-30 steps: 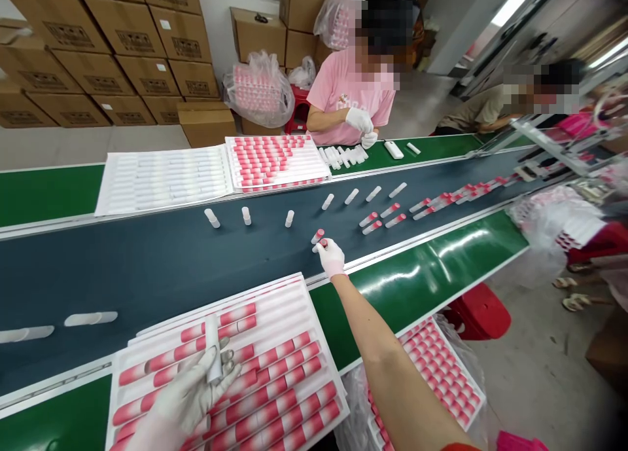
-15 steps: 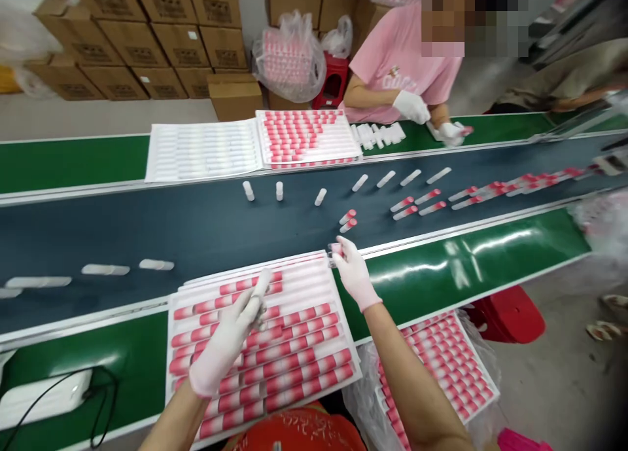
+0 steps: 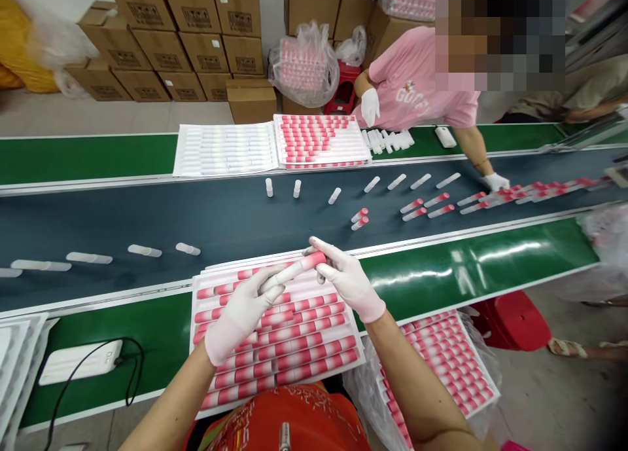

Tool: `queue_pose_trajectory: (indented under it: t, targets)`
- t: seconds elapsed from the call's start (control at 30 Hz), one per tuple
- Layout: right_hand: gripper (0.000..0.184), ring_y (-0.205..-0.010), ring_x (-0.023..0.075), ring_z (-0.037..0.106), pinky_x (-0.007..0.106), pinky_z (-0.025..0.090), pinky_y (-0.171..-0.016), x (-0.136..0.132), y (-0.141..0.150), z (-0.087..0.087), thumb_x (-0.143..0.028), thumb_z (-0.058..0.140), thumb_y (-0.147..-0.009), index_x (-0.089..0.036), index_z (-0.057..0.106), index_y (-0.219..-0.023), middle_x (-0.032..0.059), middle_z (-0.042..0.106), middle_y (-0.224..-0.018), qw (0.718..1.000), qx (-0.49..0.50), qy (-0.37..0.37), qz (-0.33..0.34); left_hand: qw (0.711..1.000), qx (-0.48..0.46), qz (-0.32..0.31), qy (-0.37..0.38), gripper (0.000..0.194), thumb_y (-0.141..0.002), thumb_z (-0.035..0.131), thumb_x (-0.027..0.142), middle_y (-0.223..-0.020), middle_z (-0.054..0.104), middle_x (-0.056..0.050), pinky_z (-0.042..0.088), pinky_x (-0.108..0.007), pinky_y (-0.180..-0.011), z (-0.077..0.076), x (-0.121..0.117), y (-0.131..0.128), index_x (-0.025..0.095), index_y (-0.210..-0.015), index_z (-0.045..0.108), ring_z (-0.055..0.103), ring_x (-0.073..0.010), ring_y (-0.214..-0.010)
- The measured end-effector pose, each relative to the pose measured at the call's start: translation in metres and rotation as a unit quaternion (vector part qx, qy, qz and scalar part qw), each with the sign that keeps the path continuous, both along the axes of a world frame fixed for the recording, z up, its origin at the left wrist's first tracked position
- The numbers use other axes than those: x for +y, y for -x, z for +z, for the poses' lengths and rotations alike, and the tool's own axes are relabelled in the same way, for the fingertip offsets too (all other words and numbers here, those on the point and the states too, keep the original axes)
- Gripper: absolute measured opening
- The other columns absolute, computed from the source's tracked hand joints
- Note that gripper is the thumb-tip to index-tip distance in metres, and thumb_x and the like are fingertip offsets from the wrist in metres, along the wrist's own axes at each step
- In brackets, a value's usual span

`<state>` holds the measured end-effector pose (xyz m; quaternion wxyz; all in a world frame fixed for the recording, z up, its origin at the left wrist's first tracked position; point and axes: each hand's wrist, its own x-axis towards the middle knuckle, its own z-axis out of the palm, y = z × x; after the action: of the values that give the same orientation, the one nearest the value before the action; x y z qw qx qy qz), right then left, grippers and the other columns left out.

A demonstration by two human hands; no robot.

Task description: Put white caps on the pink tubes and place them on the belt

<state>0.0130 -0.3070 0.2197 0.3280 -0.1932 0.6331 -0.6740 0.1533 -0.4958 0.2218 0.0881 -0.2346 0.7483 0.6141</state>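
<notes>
Over the near tray, my left hand (image 3: 248, 307) in a white glove is closed around the white part of a cosmetic tube (image 3: 285, 275). My right hand (image 3: 346, 277), also gloved, pinches the tube's pink-red end (image 3: 313, 260). The tube slants up to the right between both hands. Beneath them lies a white ridged tray (image 3: 360, 346) with rows of pink-and-white tubes (image 3: 304, 336). My left hand covers some of these rows.
A dark conveyor belt (image 3: 147, 212) carries white tubes and red-ended tubes. Across it are two trays (image 3: 226, 146) and a co-worker, whose gloved hand (image 3: 496, 181) touches tubes. A power bank (image 3: 81, 362) with a cable lies left. A filled tray (image 3: 451, 359) and red stool (image 3: 515, 320) stand lower right.
My hands have come together, and the white tube now meets a pink-red end at my right fingers. The co-worker's hand has reached over to the belt. The camera view has shifted slightly.
</notes>
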Motion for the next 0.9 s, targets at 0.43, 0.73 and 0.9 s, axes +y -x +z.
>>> queue_pose_trajectory:
  t: [0.43,0.73,0.9]
  targets:
    - [0.024,-0.056,0.0104,0.058,0.026,0.052,-0.056,-0.018,-0.007,0.026,-0.022,0.072,-0.08,-0.022,0.073,-0.103,-0.0018,0.067,-0.076,0.999,-0.02,-0.025,-0.011,0.997,0.076,-0.016,0.023,0.043,-0.093,0.056,0.049,-0.103,0.07,-0.008,0.05,-0.031,-0.069,0.012,-0.003,0.005,0.023,-0.125,0.066,0.06,-0.0211,-0.081]
    - [0.025,-0.085,0.0168,0.065,0.03,0.057,-0.073,-0.042,-0.029,0.032,-0.019,0.074,-0.071,-0.024,0.076,-0.096,0.0013,0.069,-0.093,0.997,0.039,-0.004,-0.069,0.99,0.128,-0.061,-0.002,0.029,-0.097,0.049,0.049,-0.077,0.054,-0.001,0.043,-0.029,-0.064,-0.015,0.009,0.008,0.021,-0.096,0.056,0.047,-0.0164,-0.068]
    - [0.023,-0.065,0.0136,0.059,0.027,0.051,-0.055,-0.053,-0.045,0.034,-0.018,0.077,-0.066,-0.024,0.073,-0.088,-0.0019,0.063,-0.078,0.993,0.004,-0.011,-0.114,0.988,0.145,0.004,0.05,0.031,-0.097,0.046,0.05,-0.079,0.057,-0.004,0.047,-0.032,-0.068,-0.014,0.025,0.005,0.021,-0.091,0.055,0.053,-0.0201,-0.073]
